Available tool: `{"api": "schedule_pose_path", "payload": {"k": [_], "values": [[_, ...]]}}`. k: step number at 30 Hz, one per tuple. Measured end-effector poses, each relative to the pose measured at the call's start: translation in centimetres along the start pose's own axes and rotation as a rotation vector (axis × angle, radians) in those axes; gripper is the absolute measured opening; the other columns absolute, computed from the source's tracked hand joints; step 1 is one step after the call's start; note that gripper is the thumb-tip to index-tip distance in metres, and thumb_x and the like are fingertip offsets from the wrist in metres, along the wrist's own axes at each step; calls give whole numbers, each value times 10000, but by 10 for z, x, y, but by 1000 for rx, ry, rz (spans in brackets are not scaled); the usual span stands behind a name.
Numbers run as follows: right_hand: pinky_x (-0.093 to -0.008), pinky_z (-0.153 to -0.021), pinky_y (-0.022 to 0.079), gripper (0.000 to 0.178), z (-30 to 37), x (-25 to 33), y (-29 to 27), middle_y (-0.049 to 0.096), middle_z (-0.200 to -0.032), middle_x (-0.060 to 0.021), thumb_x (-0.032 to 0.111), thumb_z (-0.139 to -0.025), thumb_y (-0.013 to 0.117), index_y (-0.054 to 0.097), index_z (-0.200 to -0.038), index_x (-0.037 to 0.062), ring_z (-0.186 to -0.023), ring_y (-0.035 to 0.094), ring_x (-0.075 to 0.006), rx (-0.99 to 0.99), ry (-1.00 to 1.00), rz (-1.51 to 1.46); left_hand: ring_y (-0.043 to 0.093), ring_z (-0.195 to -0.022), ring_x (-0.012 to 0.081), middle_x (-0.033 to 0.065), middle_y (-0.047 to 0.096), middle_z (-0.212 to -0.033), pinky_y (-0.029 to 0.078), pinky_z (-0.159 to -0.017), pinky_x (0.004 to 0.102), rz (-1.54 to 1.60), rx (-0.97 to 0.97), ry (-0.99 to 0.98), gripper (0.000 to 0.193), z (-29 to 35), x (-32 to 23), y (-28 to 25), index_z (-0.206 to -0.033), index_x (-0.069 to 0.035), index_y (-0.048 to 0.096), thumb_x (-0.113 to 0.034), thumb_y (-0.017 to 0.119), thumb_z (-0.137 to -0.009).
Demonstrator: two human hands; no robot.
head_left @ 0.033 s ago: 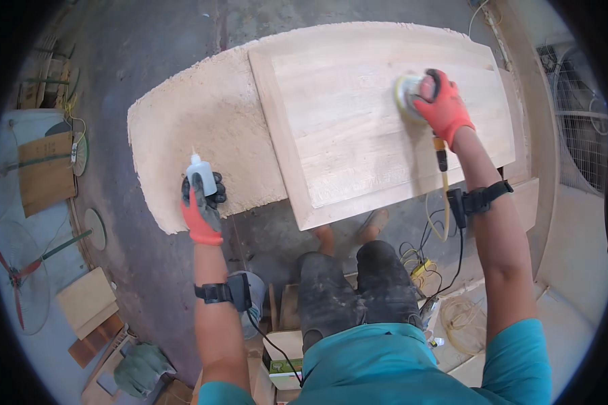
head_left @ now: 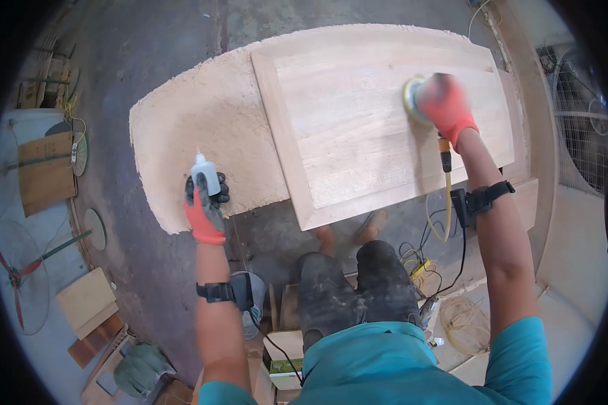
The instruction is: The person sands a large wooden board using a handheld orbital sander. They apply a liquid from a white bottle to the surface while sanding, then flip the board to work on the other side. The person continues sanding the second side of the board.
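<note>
A framed pale wood panel (head_left: 358, 128) lies on a dust-covered worktable (head_left: 196, 115), its near edge overhanging the front. My right hand (head_left: 448, 104), in a red and dark glove and smeared by motion, grips a round air sander (head_left: 415, 100) on the panel's right part. A yellowish hose (head_left: 447, 202) hangs from the sander past the panel's near edge. Over the table's left part, my left hand (head_left: 206, 206), gloved alike, is closed around a small white squeeze bottle (head_left: 205, 177) with a pointed nozzle, held upright.
A fan with red blades (head_left: 17, 278) stands at the far left, near a cardboard sheet (head_left: 46, 172) and boards (head_left: 88, 302). At the right is a large caged fan (head_left: 581, 121). Cables and a yellow power strip (head_left: 422, 268) lie below the panel, and a bucket (head_left: 255, 297) stands by my left forearm.
My right hand and the sander have shifted slightly right across the panel. My left hand with the bottle has moved a little to the right.
</note>
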State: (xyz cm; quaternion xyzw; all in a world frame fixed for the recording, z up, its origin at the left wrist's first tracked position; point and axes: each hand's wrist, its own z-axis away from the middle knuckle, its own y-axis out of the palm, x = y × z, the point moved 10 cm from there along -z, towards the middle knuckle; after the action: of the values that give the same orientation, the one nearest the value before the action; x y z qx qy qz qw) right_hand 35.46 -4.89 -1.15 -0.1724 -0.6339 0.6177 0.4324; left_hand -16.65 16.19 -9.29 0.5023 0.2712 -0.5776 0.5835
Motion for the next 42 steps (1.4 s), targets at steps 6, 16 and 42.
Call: {"api": "schedule_pose_path", "payload": {"k": [6,16,42], "values": [[-499,-922,531,732,53,51,28,492,-1318,-259,334,-779,768,443,-1417,185,-1073,621,-471,47,-123,-21,596,-641,150,107,647,-849,435,-509,245,9,12,-25,349,1,1,-4,-1199,-20,563,-312,614,-1014],[-495,-859,538,486,136,259,83,482,-1282,-239,336,-860,662,500,-1283,162,-1003,659,-400,341,-473,-131,602,-620,166,107,648,-840,451,-498,262,9,9,-100,296,-10,17,-12,-1167,-64,555,-320,576,-1021],[-490,-970,513,752,-84,-88,-76,456,-1363,-248,438,-827,674,357,-1454,168,-1132,612,-442,108,219,116,508,-499,121,81,600,-758,375,-433,247,-82,-245,-125,351,-1,5,-18,-1089,-65,561,-408,570,-1020]]}}
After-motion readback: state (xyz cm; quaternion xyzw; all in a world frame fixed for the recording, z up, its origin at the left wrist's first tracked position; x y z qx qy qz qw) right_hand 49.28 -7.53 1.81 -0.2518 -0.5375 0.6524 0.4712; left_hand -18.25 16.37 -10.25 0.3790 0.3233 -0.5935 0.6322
